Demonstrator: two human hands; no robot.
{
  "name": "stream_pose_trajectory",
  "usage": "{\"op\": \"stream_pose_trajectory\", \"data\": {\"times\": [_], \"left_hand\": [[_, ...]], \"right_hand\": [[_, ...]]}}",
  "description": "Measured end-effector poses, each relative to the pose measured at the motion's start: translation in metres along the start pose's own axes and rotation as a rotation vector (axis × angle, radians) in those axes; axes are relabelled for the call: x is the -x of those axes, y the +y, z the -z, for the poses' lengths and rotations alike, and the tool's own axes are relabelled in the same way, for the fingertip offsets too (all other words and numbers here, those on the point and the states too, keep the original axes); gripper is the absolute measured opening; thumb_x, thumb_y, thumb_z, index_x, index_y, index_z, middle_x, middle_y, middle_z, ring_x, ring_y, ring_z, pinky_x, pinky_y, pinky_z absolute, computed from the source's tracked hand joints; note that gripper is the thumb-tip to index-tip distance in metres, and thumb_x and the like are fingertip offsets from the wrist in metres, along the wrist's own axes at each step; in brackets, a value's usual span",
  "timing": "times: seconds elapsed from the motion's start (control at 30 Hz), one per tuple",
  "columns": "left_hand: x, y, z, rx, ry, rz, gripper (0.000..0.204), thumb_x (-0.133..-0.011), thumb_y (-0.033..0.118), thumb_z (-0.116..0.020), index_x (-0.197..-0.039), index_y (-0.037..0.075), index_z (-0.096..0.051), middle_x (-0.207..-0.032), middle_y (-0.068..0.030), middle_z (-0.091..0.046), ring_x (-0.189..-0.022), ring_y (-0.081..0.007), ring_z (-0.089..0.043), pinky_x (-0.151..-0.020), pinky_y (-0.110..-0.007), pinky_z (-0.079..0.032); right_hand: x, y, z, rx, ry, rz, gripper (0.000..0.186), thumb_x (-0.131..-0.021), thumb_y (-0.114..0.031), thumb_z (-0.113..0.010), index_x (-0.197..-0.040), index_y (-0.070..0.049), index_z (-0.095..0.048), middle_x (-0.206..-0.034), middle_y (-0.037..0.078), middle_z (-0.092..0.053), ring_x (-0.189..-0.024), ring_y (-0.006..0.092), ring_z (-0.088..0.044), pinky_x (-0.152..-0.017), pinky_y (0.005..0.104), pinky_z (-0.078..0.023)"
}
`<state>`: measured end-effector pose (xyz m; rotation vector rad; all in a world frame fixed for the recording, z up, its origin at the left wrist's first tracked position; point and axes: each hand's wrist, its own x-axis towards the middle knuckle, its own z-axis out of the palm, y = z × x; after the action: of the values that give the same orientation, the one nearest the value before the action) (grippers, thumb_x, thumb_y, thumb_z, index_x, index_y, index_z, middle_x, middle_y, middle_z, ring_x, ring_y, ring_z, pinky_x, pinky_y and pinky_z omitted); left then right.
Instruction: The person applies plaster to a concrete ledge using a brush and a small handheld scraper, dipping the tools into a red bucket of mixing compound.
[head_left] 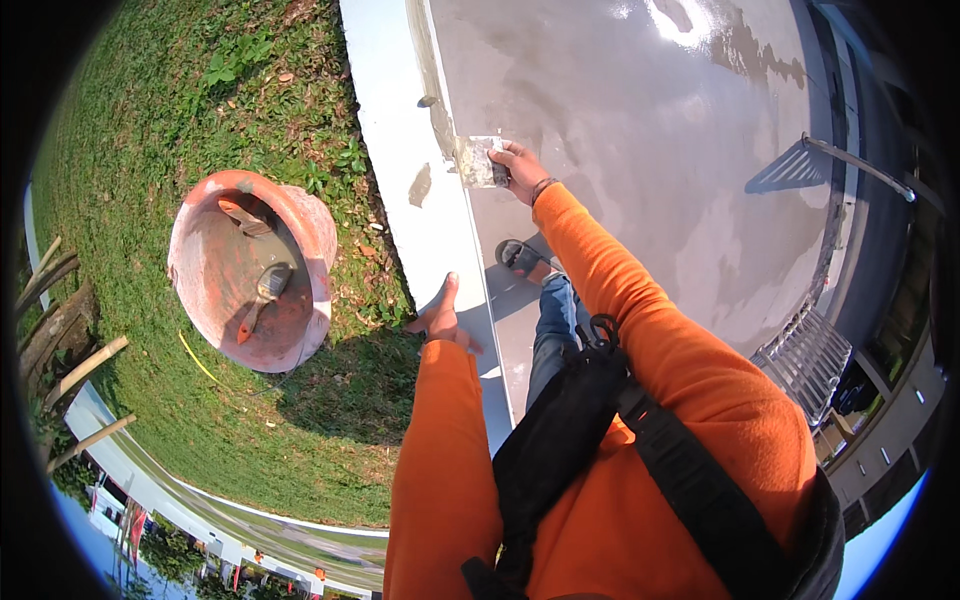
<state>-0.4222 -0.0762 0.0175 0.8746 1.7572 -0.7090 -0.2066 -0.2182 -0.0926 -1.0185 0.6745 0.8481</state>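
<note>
My right hand (518, 170) grips a flat metal scraper (472, 160), smeared with grey material, at the inner edge of a white ledge (400, 150). A grey patch (420, 185) and a narrow grey band mark the ledge's surface nearby. Lower on the ledge, my left hand (445, 315) has its fingers apart and holds nothing; whether it rests on the surface or hovers just over it I cannot tell.
A pinkish bucket (315, 230) with brushes inside sits on grass (130, 150) to my left, near wooden poles (90, 365). Right of the ledge is wet grey floor (650, 170), with a metal pole (860, 162) and a slatted metal grate (805, 355). My shoe (520, 257) is beside the ledge.
</note>
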Motion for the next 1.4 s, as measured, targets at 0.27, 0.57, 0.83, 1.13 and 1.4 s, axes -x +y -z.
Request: {"op": "stream_pose_trajectory", "data": {"times": [0.27, 0.57, 0.83, 1.13, 1.4], "left_hand": [[0.016, 0.006, -0.001, 0.176, 0.045, 0.043, 0.131, -0.066, 0.063, -0.075, -0.146, 0.008, 0.014, -0.153, -0.0150, -0.020, -0.131, -0.0515, -0.025, -0.082, -0.084, -0.020], [0.046, 0.019, -0.006, 0.172, -0.084, 0.061, 0.152, -0.058, 0.057, -0.084, -0.136, 0.011, 0.038, -0.154, -0.0160, -0.015, -0.131, -0.0516, -0.025, -0.084, -0.086, -0.016], [0.042, 0.014, -0.007, 0.261, -0.055, 0.040, 0.151, -0.057, 0.056, -0.085, -0.137, 0.014, 0.036, -0.152, -0.0119, -0.023, -0.131, -0.0490, -0.028, -0.085, -0.086, -0.012], [0.023, 0.010, 0.004, 0.286, -0.269, 0.071, 0.121, -0.066, 0.050, -0.082, -0.146, 0.013, 0.000, -0.139, -0.0089, -0.047, -0.125, -0.0464, -0.039, -0.084, -0.086, -0.008], [-0.020, -0.005, 0.015, 0.253, -0.307, 0.008, 0.126, -0.066, 0.049, -0.083, -0.145, 0.015, 0.009, -0.139, -0.0108, -0.045, -0.122, -0.0469, -0.042, -0.078, -0.087, -0.011]], "right_hand": [[0.057, -0.042, -0.039, 0.697, 0.258, 0.714, 0.018, -0.086, -0.004, -0.061, -0.101, -0.003, -0.052, -0.079, 0.014, -0.066, -0.077, 0.0229, -0.066, -0.068, 0.0307, -0.049], [0.076, -0.039, -0.058, 0.777, 0.287, 1.015, 0.026, -0.077, 0.000, -0.060, -0.100, -0.008, -0.068, -0.087, 0.013, -0.067, -0.078, 0.0313, -0.061, -0.071, 0.0399, -0.048], [0.102, -0.029, -0.053, 0.793, 0.248, 0.982, 0.027, -0.077, 0.000, -0.060, -0.101, -0.006, -0.069, -0.092, 0.013, -0.068, -0.083, 0.0303, -0.062, -0.076, 0.0372, -0.049], [0.110, -0.013, -0.070, 0.837, 0.286, 1.077, 0.038, -0.076, -0.003, -0.064, -0.113, -0.009, -0.066, -0.100, 0.013, -0.064, -0.088, 0.0317, -0.061, -0.079, 0.0378, -0.050], [0.136, 0.016, -0.057, 0.938, 0.194, 0.931, 0.036, -0.080, -0.005, -0.061, -0.117, -0.008, -0.063, -0.097, 0.015, -0.062, -0.083, 0.0323, -0.062, -0.074, 0.0389, -0.051]]}}
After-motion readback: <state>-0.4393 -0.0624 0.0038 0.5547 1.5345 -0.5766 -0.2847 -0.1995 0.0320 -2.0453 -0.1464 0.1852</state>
